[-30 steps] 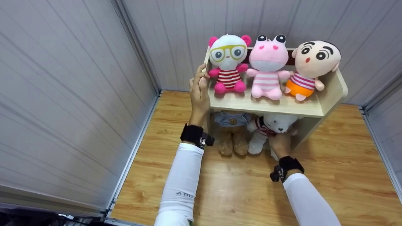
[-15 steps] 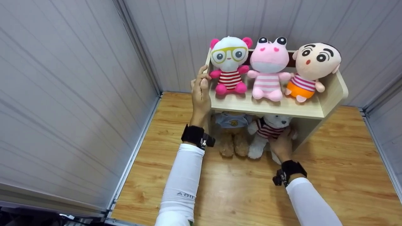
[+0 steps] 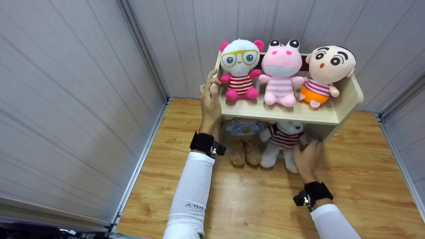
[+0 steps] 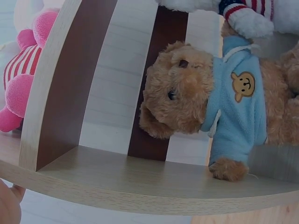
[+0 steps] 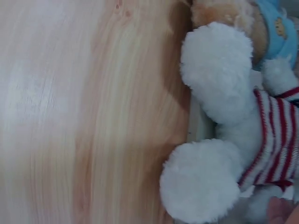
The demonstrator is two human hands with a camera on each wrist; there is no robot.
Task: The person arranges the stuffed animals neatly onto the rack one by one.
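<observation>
A wooden two-tier shelf (image 3: 282,116) stands against the back wall. My left hand (image 3: 211,103) holds the front edge of its left side panel. In the lower tier sits a white teddy bear (image 3: 285,137) in a red-and-white striped top, its head partly hidden by the upper board. My right hand (image 3: 307,157) is beside that bear's arm, near the right side panel. The right wrist view shows the white bear's furry feet (image 5: 201,179), with my fingers (image 5: 280,210) at the lower right corner. To its left sits a brown teddy bear (image 4: 238,102) in a blue hoodie.
On the upper tier sit a pink-and-white panda plush (image 3: 239,71), a pink frog plush (image 3: 281,73) and a boy doll (image 3: 327,74) with orange shorts. Grey wall panels (image 3: 83,83) flank the wooden floor (image 3: 252,202).
My right hand has moved off the white bear's front to its side, rightward and toward me. The bear's head has gone back under the upper board. My left hand stays on the panel.
</observation>
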